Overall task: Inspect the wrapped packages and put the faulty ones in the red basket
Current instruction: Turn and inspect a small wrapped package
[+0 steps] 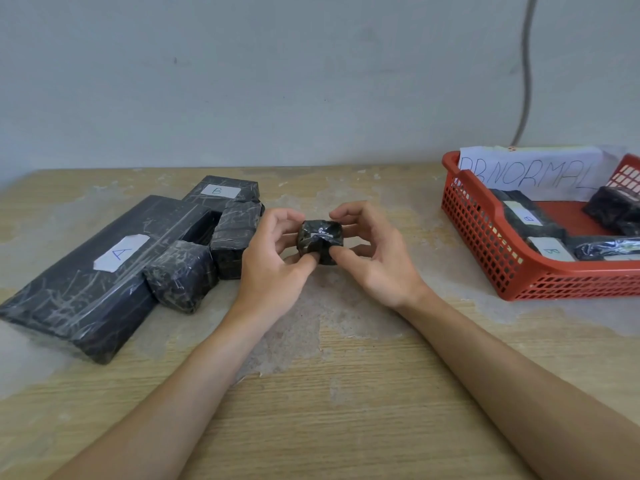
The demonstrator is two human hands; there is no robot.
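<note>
L hand [270,251]: fingers curled, gripping the small package [320,239] on its left side. Thumb tip pressed on the near face, index arched over the top-left edge.
R hand [374,258]: fingers curled, gripping same pkg from the right. Thumb tip on the near face just beside the L thumb, index bent over the top-right edge.
Pose: palms turned inward, facing each other; forearms come in from the bottom corners and converge mid-table.
Small package: black wrap w/ shiny clear tape, roughly cube-shaped, crinkled near face. Held between both hands low over the table [311,393] — contact w/ the surface cannot be told.
Red basket [485,230]: far right on table, well apart from the hands. Holds several black wrapped pkgs [530,216], two w/ "B" labels, plus a paper sign [530,174] — "NORMAL" legible, leading letters unclear.
Left group: long flat package "A" [86,282], package "B" [221,192] behind it, two unlabelled blocks [181,275] against them. The farther block sits just beside the L hand.
</note>
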